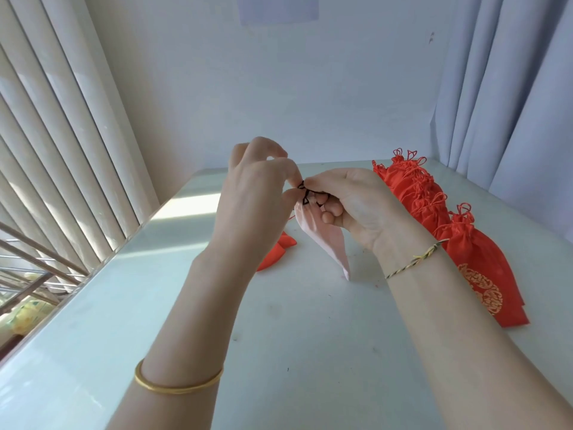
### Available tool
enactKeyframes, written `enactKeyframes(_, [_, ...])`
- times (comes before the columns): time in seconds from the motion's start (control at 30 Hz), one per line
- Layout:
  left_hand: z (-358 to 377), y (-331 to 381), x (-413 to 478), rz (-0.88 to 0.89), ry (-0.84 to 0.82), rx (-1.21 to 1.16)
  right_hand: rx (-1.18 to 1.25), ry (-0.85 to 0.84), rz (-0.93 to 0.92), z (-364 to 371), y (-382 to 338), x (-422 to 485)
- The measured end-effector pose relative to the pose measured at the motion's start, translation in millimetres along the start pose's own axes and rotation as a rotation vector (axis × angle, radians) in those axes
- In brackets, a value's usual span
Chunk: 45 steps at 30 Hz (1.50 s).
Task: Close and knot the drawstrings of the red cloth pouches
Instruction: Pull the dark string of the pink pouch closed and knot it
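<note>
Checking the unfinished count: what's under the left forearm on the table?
A bit of red pouch shows on the table, past the left hand and wrist. The arm covers the rest, so its drawstring and any pouches beneath cannot be seen.

No text can be read with certainty. The nearest red pouch (483, 268), lying on the worktop (310, 336), carries a gold printed emblem (483, 290) that looks like ornamental characters, but it is too skewed and blurred to make out. A pale sheet of paper (279, 7) on the wall shows no legible writing.
</note>
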<state>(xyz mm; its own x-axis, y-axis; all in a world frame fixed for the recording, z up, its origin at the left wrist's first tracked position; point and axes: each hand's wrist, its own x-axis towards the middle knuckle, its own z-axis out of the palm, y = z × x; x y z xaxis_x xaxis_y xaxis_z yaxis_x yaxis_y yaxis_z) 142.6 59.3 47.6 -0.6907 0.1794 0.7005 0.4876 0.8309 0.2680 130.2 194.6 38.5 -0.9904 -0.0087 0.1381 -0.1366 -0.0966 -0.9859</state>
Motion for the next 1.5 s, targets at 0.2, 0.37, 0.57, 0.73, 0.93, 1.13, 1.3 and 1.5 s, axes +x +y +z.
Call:
enactKeyframes(0.2, [3,-8,2,0.095,0.026,0.035,0.010,-0.114,-0.010,-9,-3,0])
enactKeyframes(0.37, [3,-12,3,-0.130,0.046,-0.084,-0.195,0.015,-0.128,-22,1,4])
enactKeyframes(0.57, [1,-1,3,-0.321,-0.096,-0.501,-0.294,0.137,-0.177,-21,13,14])
enactKeyframes(0.73, [3,12,1,-0.536,-0.189,-0.883,-0.311,0.152,-0.224,-22,18,14])
enactKeyframes(0.93, [4,22,2,-0.698,-0.195,-1.129,-0.375,-0.080,-0.136,-41,10,-13])
enactKeyframes(1.13, [17,63,-4,-0.514,-0.366,-1.029,-0.362,0.105,-0.248,-86,13,-42])
enactKeyframes(1.3, [60,98,-26,-0.420,-0.622,-0.841,-0.272,0.286,-0.143,-140,23,-67])
enactKeyframes(1.5, [116,128,-37,-0.428,-0.565,-0.773,-0.733,0.564,-0.293,-167,48,-64])
